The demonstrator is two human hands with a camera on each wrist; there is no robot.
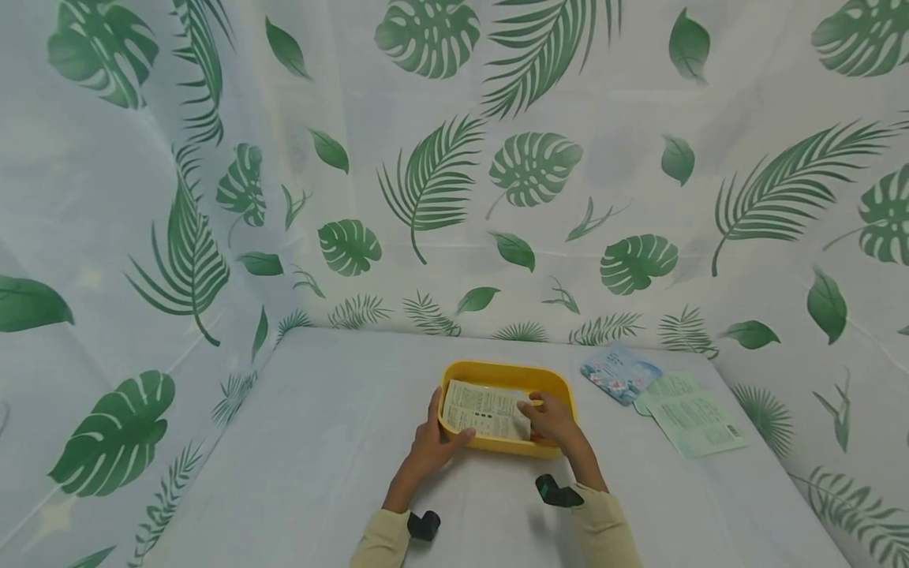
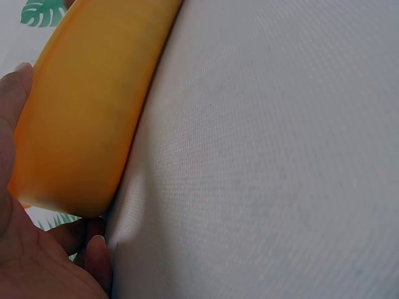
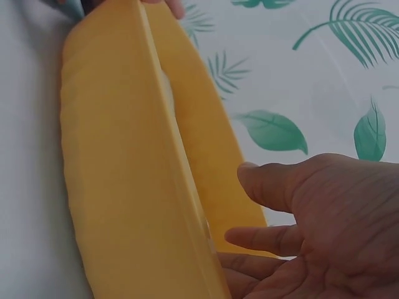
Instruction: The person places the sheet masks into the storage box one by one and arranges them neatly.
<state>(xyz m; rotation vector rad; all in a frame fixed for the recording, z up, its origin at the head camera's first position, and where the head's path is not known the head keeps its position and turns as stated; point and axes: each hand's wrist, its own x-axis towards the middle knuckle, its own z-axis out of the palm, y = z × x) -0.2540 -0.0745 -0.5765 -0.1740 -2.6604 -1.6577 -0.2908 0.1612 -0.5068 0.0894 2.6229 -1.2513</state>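
Note:
A shallow yellow plastic bin (image 1: pixel 490 446) with rounded corners stands on the white table. Inside it lies a flat pale packet (image 1: pixel 486 410) covered in small printed text. My left hand (image 1: pixel 430 446) grips the bin's near left corner, thumb over the front rim and fingers along the left side. In the left wrist view, that thumb lies against the bin's orange-looking wall (image 2: pixel 93 106). My right hand (image 1: pixel 552 418) reaches over the bin's right part, its fingertips at the packet's right edge. The right wrist view shows its thumb (image 3: pixel 268 184) apart from the fingers, with nothing visible between them.
Right of the bin, a blue floral packet (image 1: pixel 619 374) lies on the table, with pale green printed packets (image 1: pixel 696 418) partly beside and under it. Leaf-patterned white sheeting (image 1: pixel 454 197) walls off the table's back and sides. A black wrist camera (image 1: pixel 424 525) sits on each forearm.

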